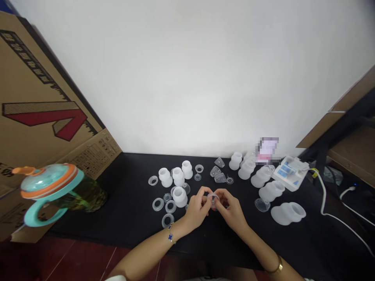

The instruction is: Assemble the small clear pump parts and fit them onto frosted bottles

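Translucent plastic collar [213, 196], small and round-rimmed, was between the person's two hands, raised a little over the front of the black tabletop [129, 222]. The left hand [197, 210] pinched it from one side and the right hand [233, 210] from the other, thumbs and fingertips meeting around its rim; what the hidden fingers did beneath, I couldn't tell. It looked feather-light and fairly smooth, so I judged it apt to slip from a careless pinch; the rim seemed the surest place to hold it, though whether the wall was stiff or gave under pressure, I couldn't say. Left of the hands lay loose rings, one of them a frosted ring [168, 221] near the left wrist, and white waisted bottles, the nearest bottle [179, 197] upright just beyond that hand. Past the fingers rested clear tapered cups [220, 178]. Off to the right ran another row of bottles, its closest one [288, 213] tipped over, with a clear dome [262, 205] near it. Farther out stood a white device [290, 173] trailing cables, and opposite, a teal-lidded drinking jug [64, 191] before a cardboard box [43, 86].
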Motion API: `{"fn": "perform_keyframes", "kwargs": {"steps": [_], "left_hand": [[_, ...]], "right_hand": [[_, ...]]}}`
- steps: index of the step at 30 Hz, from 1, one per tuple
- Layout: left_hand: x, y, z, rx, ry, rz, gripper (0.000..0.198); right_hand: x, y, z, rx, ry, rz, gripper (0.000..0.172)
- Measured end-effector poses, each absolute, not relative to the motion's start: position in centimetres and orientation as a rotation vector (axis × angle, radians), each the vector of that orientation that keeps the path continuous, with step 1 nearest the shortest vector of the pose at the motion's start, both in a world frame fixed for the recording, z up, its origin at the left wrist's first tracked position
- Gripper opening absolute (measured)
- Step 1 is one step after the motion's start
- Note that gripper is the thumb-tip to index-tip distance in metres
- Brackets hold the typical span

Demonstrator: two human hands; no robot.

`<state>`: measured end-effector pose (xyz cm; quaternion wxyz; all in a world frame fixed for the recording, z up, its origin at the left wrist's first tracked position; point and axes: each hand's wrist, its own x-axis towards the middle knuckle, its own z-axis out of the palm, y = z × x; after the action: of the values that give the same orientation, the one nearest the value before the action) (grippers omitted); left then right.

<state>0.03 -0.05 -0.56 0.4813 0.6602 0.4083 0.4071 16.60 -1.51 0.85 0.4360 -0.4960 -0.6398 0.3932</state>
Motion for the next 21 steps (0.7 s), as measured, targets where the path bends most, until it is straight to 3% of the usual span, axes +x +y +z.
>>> {"fn": "perform_keyframes", "kwargs": {"steps": [21], "left_hand": [[0.00,0.08,-0.65,1.616,1.005,0.972,0.021]], "right_hand": [[16.68,-1.48,0.74,-1.254,-1.636,0.941,0.019]]}}
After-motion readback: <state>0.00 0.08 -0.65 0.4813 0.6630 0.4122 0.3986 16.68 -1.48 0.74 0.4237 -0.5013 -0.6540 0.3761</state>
